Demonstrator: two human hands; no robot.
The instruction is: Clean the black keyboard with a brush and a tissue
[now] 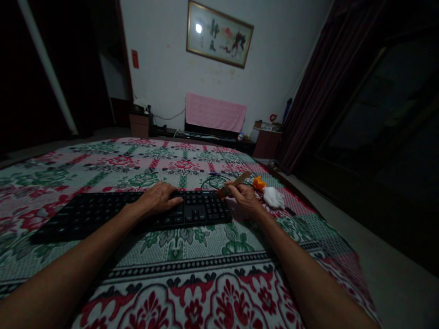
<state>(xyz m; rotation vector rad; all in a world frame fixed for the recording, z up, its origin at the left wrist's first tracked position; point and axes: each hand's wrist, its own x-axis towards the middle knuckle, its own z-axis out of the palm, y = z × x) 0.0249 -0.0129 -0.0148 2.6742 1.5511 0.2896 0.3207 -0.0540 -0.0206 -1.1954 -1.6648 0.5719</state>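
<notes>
A black keyboard point(103, 210) lies on a patterned bed cover point(206, 246). Across its middle right keys rests my left hand point(158, 197), palm down, with the fingers stretched out and the thumb pointing right. My right hand point(244, 196) is closed around a paintbrush point(240, 179) with a wooden handle. The brush's brown bristles point down at the upper right of the number pad, on or just above the keys. Right of that hand lie an orange object point(259, 183) and a white, cloth-like wad point(273, 197).
A black cable point(209, 182) loops behind the keyboard. Beyond the bed's far edge, a pink towel point(215, 112) covers something on a low stand. A small cabinet point(267, 141) is at the far right, near dark curtains point(322, 73). A framed picture point(219, 34) hangs on the wall.
</notes>
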